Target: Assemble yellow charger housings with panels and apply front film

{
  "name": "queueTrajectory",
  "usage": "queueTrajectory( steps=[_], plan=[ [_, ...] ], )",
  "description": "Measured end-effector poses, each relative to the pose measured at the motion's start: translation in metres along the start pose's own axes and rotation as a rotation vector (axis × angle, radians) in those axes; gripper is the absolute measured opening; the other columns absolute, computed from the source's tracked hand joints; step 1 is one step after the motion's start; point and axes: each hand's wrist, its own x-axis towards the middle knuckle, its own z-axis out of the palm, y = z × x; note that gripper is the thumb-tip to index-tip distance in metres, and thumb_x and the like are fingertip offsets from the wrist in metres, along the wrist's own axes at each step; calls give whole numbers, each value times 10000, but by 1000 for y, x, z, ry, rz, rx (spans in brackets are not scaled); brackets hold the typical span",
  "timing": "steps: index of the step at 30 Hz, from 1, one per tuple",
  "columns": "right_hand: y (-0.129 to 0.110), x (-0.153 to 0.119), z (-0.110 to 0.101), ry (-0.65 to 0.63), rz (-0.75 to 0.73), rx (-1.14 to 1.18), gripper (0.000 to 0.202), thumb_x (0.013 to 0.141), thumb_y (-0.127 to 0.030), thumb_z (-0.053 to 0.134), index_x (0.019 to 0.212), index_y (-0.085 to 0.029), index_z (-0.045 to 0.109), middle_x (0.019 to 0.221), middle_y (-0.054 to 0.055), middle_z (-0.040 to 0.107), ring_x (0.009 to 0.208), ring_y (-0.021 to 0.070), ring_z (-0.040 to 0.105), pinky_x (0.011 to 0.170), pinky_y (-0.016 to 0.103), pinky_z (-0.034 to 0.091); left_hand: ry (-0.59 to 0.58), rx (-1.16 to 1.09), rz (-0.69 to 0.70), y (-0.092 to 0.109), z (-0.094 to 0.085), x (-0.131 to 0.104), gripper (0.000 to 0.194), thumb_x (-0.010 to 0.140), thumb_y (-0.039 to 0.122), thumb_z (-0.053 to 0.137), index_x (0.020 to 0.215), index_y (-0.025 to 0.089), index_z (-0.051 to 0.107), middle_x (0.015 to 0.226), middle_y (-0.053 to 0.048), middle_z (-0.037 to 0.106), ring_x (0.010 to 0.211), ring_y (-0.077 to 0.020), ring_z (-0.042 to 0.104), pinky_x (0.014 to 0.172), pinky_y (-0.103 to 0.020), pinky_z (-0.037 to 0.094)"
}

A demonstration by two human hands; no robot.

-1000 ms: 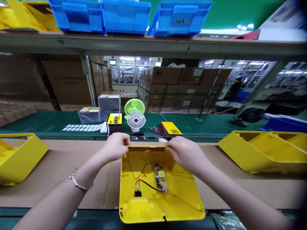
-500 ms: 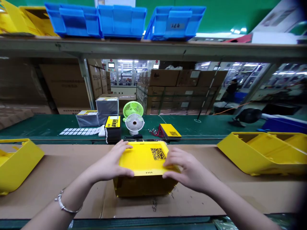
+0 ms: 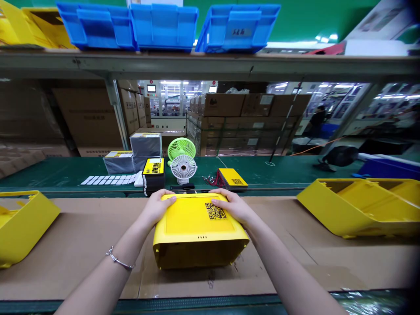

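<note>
A yellow plastic housing (image 3: 193, 221) with a QR code printed on its top stands on the cardboard in front of me, its open, hollow side facing me. My left hand (image 3: 159, 205) is wrapped around the far left corner, thumb lying on top and fingers partly hidden behind the edge. At the far right corner my right hand (image 3: 232, 206) grips the same housing, its thumb touching the QR code. The fingertips behind the housing are out of sight. A bracelet (image 3: 120, 259) circles my left wrist.
More yellow housings lie at the left (image 3: 26, 227) and right (image 3: 361, 210). Behind stand a white fan (image 3: 183, 169), a green fan (image 3: 181, 148), a stack of yellow panels (image 3: 232, 178) with red wires and a black-and-yellow stack (image 3: 154, 175). Blue bins (image 3: 166, 28) line the shelf above.
Both hands have slid from the housing's sides to its far corners. The right hand has uncovered the near right part of the top. The housing has barely moved.
</note>
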Motion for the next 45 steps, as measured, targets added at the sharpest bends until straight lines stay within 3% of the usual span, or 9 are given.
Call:
queueTrajectory(
  steps=[9, 15, 18, 21, 27, 30, 34, 40, 45],
  plan=[
    [0, -1, 1, 92, -69, -108, 314, 692, -352, 646, 955, -197, 569, 942, 38, 672, 829, 205, 651, 737, 338, 528, 84, 170, 68, 5, -1, -4, 273, 742, 441, 542, 824, 189, 605, 877, -61, 675, 813, -222, 635, 653, -304, 494],
    [4, 6, 0, 134, -62, -197, 268, 751, -412, 560, 910, -197, 569, 898, 37, 666, 809, 205, 647, 700, 322, 521, 114, 397, 184, 9, -10, 7, 274, 736, 469, 540, 770, 217, 641, 839, -33, 686, 808, -217, 621, 684, -299, 471],
    [6, 9, -1, 138, -68, -212, 267, 763, -424, 537, 903, -199, 567, 889, 33, 668, 809, 202, 645, 699, 316, 513, 137, 513, 247, 13, -27, 29, 347, 753, 513, 514, 912, 232, 642, 969, -45, 684, 899, -227, 614, 765, -313, 465],
    [5, 9, -1, 135, -72, -207, 275, 765, -432, 526, 899, -196, 569, 875, 31, 671, 803, 203, 643, 691, 314, 507, 228, 638, 303, 9, -49, 59, 486, 771, 489, 511, 1148, 184, 546, 1246, -114, 558, 1165, -261, 482, 984, -355, 342],
    [-3, 4, 2, 162, -52, -233, 297, 751, -446, 524, 874, -185, 595, 871, 48, 674, 802, 216, 636, 661, 310, 498, 323, 849, 324, -31, -71, 88, 780, 654, 423, 674, 1312, 143, 365, 1422, -179, 353, 1351, -365, 167, 1059, -516, 174],
    [-5, 2, 2, 176, -56, -260, 325, 751, -469, 525, 865, -178, 613, 886, 58, 674, 828, 225, 631, 676, 315, 498, 340, 911, 368, -49, -73, 79, 681, 676, 333, 662, 1284, 173, 400, 1400, -157, 391, 1336, -354, 215, 1056, -521, 185],
    [-5, 0, 2, 174, -61, -276, 368, 700, -497, 607, 888, -181, 619, 927, 62, 672, 842, 224, 633, 688, 306, 505, 392, 944, 432, -55, -81, 69, 376, 802, 157, 435, 1169, 150, 514, 1218, -164, 540, 1222, -294, 409, 1002, -438, 320],
    [-7, 0, 3, 63, -7, -116, 343, 631, -431, 705, 855, -198, 591, 822, 25, 688, 735, 190, 652, 643, 278, 517, 395, 937, 480, -50, -94, 76, 483, 714, 63, 456, 1182, 135, 553, 1238, -148, 551, 1223, -286, 421, 1024, -431, 326],
    [-3, 2, 2, 50, -50, -118, 319, 648, -434, 683, 833, -193, 586, 809, 20, 691, 728, 192, 655, 646, 288, 515, 403, 840, 486, -38, -96, 73, 415, 702, 47, 445, 1036, 165, 661, 1109, -97, 659, 1059, -252, 577, 961, -391, 417]
  ],
)
